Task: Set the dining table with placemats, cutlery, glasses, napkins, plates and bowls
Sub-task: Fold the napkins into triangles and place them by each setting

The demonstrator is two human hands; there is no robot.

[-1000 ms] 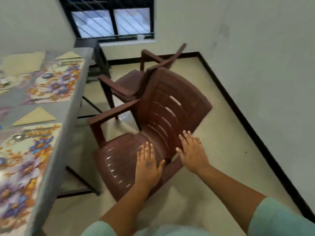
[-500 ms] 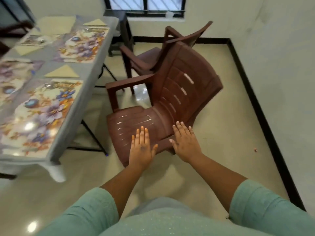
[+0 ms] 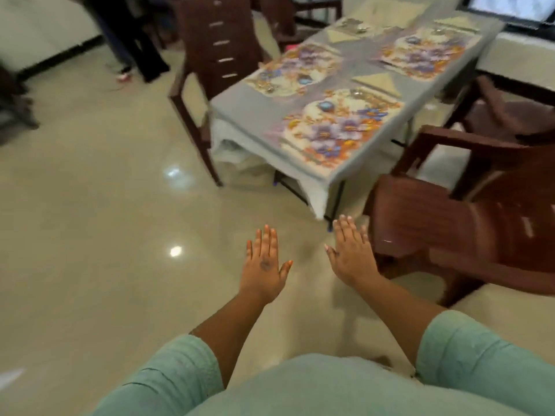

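Note:
The dining table [image 3: 249,106] with a grey cloth stands ahead of me, slanting up to the right. Floral placemats lie on it: the nearest placemat [image 3: 336,127], one to its left [image 3: 295,70] and a far one [image 3: 426,52]. A folded beige napkin [image 3: 377,81] lies between them, and cutlery [image 3: 354,25] glints at the far end. My left hand [image 3: 265,265] and my right hand [image 3: 351,250] hover flat over the floor, fingers spread, holding nothing. They are short of the table's near corner.
A brown plastic chair [image 3: 468,229] stands right of my right hand, another chair [image 3: 510,115] behind it. A third chair [image 3: 216,55] sits at the table's left side. Someone's dark legs [image 3: 129,40] stand at the far left. Glossy beige floor [image 3: 90,235] spreads to the left.
My view has swung left, away from the chair toward the table's end. Both hands came off the chair seat and now hang open over the floor.

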